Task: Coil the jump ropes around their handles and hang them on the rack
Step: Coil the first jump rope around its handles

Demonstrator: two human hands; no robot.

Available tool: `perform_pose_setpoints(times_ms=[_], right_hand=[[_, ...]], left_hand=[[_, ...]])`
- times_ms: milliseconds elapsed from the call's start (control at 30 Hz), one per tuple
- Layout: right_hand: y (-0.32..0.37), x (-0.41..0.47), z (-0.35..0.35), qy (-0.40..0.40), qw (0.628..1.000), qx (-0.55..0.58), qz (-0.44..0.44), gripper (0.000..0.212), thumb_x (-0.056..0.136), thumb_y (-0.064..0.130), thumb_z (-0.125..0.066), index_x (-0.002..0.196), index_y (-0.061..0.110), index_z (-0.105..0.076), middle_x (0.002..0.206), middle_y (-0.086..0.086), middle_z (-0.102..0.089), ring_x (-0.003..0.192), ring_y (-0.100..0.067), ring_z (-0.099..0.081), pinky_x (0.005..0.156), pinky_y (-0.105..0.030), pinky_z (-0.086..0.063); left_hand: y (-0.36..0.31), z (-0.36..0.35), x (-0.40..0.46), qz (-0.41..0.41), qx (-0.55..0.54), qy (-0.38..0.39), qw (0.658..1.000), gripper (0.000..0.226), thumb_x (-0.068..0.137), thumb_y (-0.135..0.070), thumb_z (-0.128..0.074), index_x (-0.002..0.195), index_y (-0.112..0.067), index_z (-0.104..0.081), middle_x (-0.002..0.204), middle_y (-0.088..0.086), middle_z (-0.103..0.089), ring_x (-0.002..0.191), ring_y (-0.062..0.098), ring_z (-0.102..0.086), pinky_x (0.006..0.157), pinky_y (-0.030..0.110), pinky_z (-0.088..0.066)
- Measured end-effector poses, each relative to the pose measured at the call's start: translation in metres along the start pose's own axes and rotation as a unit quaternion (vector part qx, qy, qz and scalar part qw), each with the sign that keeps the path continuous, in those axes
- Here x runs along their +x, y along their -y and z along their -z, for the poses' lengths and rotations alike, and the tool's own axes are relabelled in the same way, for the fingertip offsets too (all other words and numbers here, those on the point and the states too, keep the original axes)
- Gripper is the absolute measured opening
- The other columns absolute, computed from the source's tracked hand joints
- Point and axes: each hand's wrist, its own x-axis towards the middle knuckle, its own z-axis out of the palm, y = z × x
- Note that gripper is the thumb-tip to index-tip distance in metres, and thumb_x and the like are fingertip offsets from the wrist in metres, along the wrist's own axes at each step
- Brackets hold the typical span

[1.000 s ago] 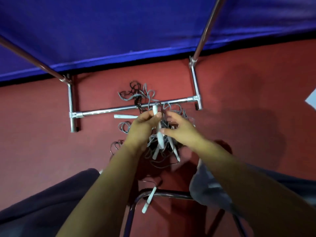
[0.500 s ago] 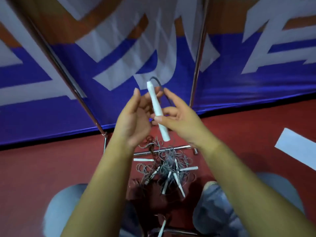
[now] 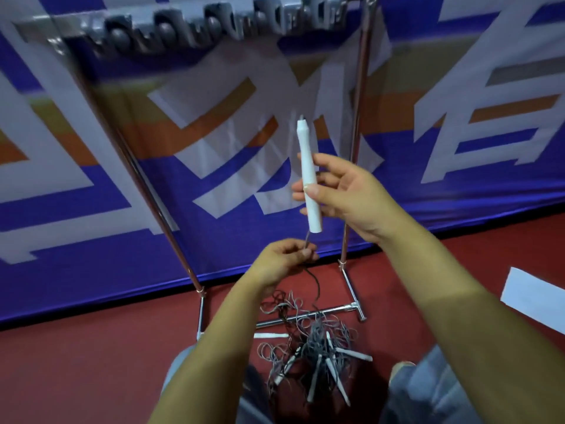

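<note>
Since a moment ago the left hand (image 3: pixel 282 258) has dropped below the white handle (image 3: pixel 308 175), now pinching the dark cord (image 3: pixel 315 286). Right hand (image 3: pixel 345 194) fingers grip the handle upright, above the tangled ropes (image 3: pixel 318 350) on the floor; coiling can probably begin.

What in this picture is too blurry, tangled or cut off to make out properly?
- Row of grey coiled bundles on the rack's top bar, head view: motion blur hides what they are.
- Tangled pile of grey ropes and white handles on the floor: overlapping cords prevent counting.
- Dark rope pinched by the left hand: its far end vanishes into the pile.
- White plastic handle in the right hand: fingers cover its far side.
- White sheet: cut off by right edge.
</note>
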Motion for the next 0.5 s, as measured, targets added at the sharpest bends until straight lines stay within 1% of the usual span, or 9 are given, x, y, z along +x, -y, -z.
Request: perform_pose_setpoints(times_ms=[67, 133, 200, 233, 267, 333, 400, 433, 500], right_hand=[[-0.002, 0.003, 0.008, 0.01, 1.0, -0.013, -0.008, 0.037, 0.091, -0.003, -0.054, 0.116, 0.025, -0.054, 0.092, -0.001, -0.072, 0.094, -0.02, -0.07, 0.087, -0.043, -0.055], [-0.012, 0.002, 0.015, 0.022, 0.999, -0.019, -0.04, 0.035, 0.089, -0.004, -0.056, 0.112, 0.022, -0.055, 0.098, -0.006, -0.069, 0.099, -0.025, -0.068, 0.09, -0.049, -0.051], [-0.029, -0.002, 0.017, 0.038, 0.996, -0.034, -0.078, 0.034, 0.086, -0.003, -0.061, 0.105, 0.024, -0.057, 0.11, -0.009, -0.062, 0.108, -0.037, -0.063, 0.092, -0.056, -0.047], [-0.037, -0.003, 0.014, 0.052, 0.994, -0.038, -0.093, 0.033, 0.086, -0.003, -0.062, 0.104, 0.025, -0.057, 0.114, -0.005, -0.057, 0.111, -0.038, -0.061, 0.091, -0.056, -0.048], [-0.042, -0.005, 0.01, 0.069, 0.992, -0.032, -0.105, 0.033, 0.087, -0.003, -0.06, 0.104, 0.025, -0.056, 0.118, 0.001, -0.054, 0.111, -0.035, -0.062, 0.086, -0.051, -0.051], [-0.045, -0.005, 0.001, 0.108, 0.988, -0.009, -0.11, 0.031, 0.09, -0.003, -0.057, 0.107, 0.023, -0.052, 0.122, 0.004, -0.051, 0.106, -0.026, -0.066, 0.077, -0.036, -0.052], [-0.038, -0.003, -0.004, 0.133, 0.986, 0.006, -0.099, 0.028, 0.091, -0.003, -0.055, 0.108, 0.019, -0.051, 0.122, -0.005, -0.057, 0.099, -0.025, -0.069, 0.079, -0.038, -0.051], [-0.032, -0.001, -0.004, 0.13, 0.988, 0.012, -0.086, 0.027, 0.09, -0.004, -0.055, 0.107, 0.017, -0.051, 0.118, -0.008, -0.06, 0.095, -0.025, -0.07, 0.079, -0.04, -0.053], [-0.017, 0.004, 0.0, 0.11, 0.992, 0.028, -0.053, 0.026, 0.089, -0.005, -0.054, 0.105, 0.015, -0.051, 0.104, -0.008, -0.065, 0.087, -0.023, -0.07, 0.077, -0.037, -0.056]], left_hand=[[-0.013, 0.008, 0.003, -0.02, -0.023, -0.053, 0.998, 0.014, 0.093, -0.007, -0.056, 0.094, -0.016, -0.067, 0.077, -0.004, -0.073, 0.076, 0.006, -0.068, 0.077, 0.029, -0.049], [-0.04, 0.017, 0.004, -0.056, -0.071, -0.082, 0.992, 0.016, 0.094, -0.008, -0.054, 0.098, -0.017, -0.066, 0.079, -0.004, -0.074, 0.079, 0.009, -0.069, 0.073, 0.03, -0.053], [-0.075, 0.023, -0.002, -0.103, -0.127, -0.07, 0.984, 0.016, 0.095, -0.008, -0.051, 0.1, -0.015, -0.064, 0.082, -0.002, -0.074, 0.081, 0.012, -0.07, 0.068, 0.031, -0.057], [-0.093, 0.025, -0.007, -0.125, -0.158, -0.059, 0.978, 0.016, 0.096, -0.008, -0.049, 0.1, -0.013, -0.063, 0.081, -0.001, -0.074, 0.08, 0.013, -0.071, 0.066, 0.031, -0.058], [-0.111, 0.025, -0.011, -0.141, -0.187, -0.049, 0.971, 0.015, 0.096, -0.007, -0.048, 0.1, -0.012, -0.062, 0.08, -0.001, -0.073, 0.079, 0.014, -0.071, 0.065, 0.031, -0.058], [-0.141, 0.024, -0.016, -0.169, -0.206, -0.035, 0.963, 0.015, 0.095, -0.006, -0.048, 0.099, -0.012, -0.061, 0.081, 0.0, -0.073, 0.081, 0.015, -0.071, 0.069, 0.035, -0.058], [-0.158, 0.022, -0.02, -0.19, -0.211, -0.025, 0.959, 0.014, 0.094, -0.006, -0.048, 0.1, -0.012, -0.06, 0.084, 0.002, -0.073, 0.085, 0.017, -0.071, 0.076, 0.038, -0.055], [-0.161, 0.022, -0.021, -0.198, -0.215, -0.024, 0.956, 0.015, 0.094, -0.007, -0.048, 0.102, -0.012, -0.06, 0.087, 0.003, -0.073, 0.089, 0.017, -0.07, 0.078, 0.036, -0.055], [-0.154, 0.026, -0.018, -0.209, -0.218, -0.028, 0.953, 0.019, 0.095, -0.006, -0.047, 0.108, -0.011, -0.061, 0.1, 0.006, -0.072, 0.1, 0.019, -0.067, 0.085, 0.034, -0.054]])
